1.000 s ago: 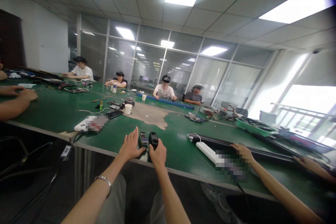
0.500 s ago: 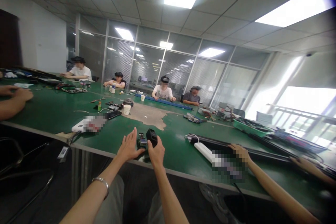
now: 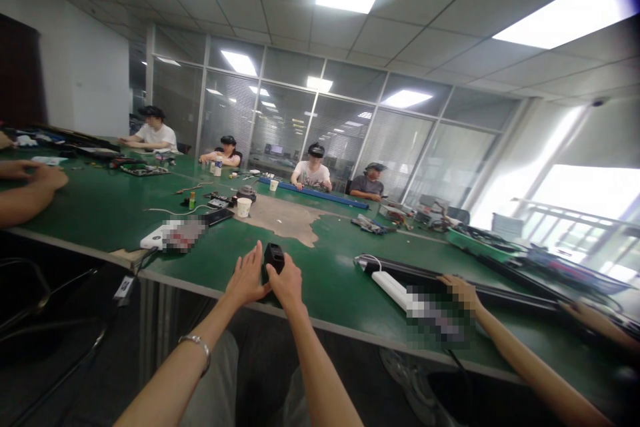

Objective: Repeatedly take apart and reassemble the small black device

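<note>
Near the table's front edge, my right hand [image 3: 287, 285] is closed round a small black box-shaped housing [image 3: 273, 257] with recesses in its top. Close by on its left is my left hand [image 3: 247, 280], fingers stretched out and thumb pointing toward the housing. Nothing shows in the left palm, and a silver bracelet [image 3: 200, 347] circles that wrist. Whether the left thumb touches the housing I cannot tell. Whatever lies between my hands under the housing is hidden.
The green table [image 3: 175, 273] carries a white power bank-like device [image 3: 157, 235] and a paper cup [image 3: 244, 207]. Right of me, a co-worker's hand [image 3: 459, 290] rests by a long black bar [image 3: 505, 300] and a white power strip [image 3: 393, 290]. Several people sit opposite.
My right hand has carried the black housing left, close to my left hand. The small green part with metal pieces that stood between them is now out of sight.
</note>
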Motion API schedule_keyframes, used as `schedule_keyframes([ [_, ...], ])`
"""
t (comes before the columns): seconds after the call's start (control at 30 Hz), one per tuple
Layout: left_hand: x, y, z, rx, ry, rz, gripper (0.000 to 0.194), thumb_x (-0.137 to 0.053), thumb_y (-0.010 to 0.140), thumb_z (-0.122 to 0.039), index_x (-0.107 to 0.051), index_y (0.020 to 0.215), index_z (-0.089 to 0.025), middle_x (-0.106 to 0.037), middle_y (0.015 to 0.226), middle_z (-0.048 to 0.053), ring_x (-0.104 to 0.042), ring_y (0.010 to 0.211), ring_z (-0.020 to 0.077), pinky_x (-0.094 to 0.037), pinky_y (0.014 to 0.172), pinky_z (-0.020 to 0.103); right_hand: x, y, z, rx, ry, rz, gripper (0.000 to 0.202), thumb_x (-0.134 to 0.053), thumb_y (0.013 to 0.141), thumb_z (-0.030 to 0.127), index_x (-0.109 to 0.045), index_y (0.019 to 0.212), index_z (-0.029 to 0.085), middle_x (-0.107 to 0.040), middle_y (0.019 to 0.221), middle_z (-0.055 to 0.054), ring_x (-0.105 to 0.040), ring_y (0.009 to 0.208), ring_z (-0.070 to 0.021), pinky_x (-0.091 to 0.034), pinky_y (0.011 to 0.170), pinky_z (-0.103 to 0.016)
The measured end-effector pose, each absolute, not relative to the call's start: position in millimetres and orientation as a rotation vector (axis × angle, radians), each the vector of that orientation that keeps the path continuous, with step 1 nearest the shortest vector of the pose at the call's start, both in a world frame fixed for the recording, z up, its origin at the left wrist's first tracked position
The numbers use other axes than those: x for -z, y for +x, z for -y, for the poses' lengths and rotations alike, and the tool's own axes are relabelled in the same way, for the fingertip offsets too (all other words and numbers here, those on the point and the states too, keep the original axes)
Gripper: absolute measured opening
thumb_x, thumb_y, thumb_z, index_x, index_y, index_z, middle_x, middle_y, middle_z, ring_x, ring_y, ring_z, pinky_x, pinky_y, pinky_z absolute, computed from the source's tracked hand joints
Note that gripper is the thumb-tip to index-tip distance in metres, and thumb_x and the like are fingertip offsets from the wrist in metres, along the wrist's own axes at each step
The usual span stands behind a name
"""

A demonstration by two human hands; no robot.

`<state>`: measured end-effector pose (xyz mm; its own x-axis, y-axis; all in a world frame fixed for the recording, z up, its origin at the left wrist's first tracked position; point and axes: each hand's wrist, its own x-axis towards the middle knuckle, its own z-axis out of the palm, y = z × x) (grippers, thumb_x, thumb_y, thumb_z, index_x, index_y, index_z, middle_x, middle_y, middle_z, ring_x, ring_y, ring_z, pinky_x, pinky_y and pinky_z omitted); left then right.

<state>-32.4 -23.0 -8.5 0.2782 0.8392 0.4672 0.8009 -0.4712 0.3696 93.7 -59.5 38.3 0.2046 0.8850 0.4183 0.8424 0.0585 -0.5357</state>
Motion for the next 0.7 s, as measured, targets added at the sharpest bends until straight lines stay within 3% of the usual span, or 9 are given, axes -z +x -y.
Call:
schedule_keyframes([
  [0.17, 7.2, -31.9, 24.3, -0.925, 2.436, -1.607, 0.102, -0.051, 0.078, -0.034, 0.022, 0.147, -0.014, -0.02, 0.156, 0.017, -0.018, 0.143, 0.0312, -0.016, 0.112, 0.052, -34.9, 90.5, 61.6, -0.118, -1.838, 1.657, 0.032, -0.066, 0.075, 0.034, -0.06, 0.102, 0.018, -0.07, 0.094, -0.011, -0.066, 0.092, -0.0245, -0.045, 0.075, -0.029],
  [0.3, 6.2, -32.4, 24.6, -0.872, 2.437, -1.596, 0.102, -0.049, 0.074, -0.026, 0.02, 0.148, -0.016, -0.018, 0.157, 0.015, -0.017, 0.143, 0.0291, -0.016, 0.113, 0.049, -24.5, 88.1, 65.8, -0.1, -1.87, 1.679, 0.048, -0.062, 0.078, 0.035, -0.052, 0.121, 0.014, -0.068, 0.103, -0.015, -0.064, 0.098, -0.0257, -0.044, 0.078, -0.031],
  [0.43, 7.5, -32.4, 23.5, -0.858, 2.451, -1.59, 0.1, -0.048, 0.075, -0.025, 0.019, 0.148, -0.016, -0.017, 0.157, 0.014, -0.017, 0.143, 0.0289, -0.016, 0.113, 0.049, -17.6, 86.4, 65.4, -0.051, -1.901, 1.698, 0.06, -0.06, 0.08, 0.037, -0.043, 0.132, 0.01, -0.066, 0.108, -0.018, -0.062, 0.103, -0.0273, -0.044, 0.08, -0.032],
  [0.7, 4.1, -33.3, 25.4, -0.858, 2.43, -1.58, 0.099, -0.048, 0.078, -0.032, 0.021, 0.148, -0.016, -0.016, 0.157, 0.014, -0.015, 0.144, 0.0291, -0.013, 0.114, 0.051, -16.9, 86.8, 62.3, -0.069, -1.849, 1.617, 0.05, -0.058, 0.082, 0.039, -0.052, 0.125, 0.014, -0.069, 0.103, -0.014, -0.065, 0.098, -0.026, -0.045, 0.08, -0.031],
])
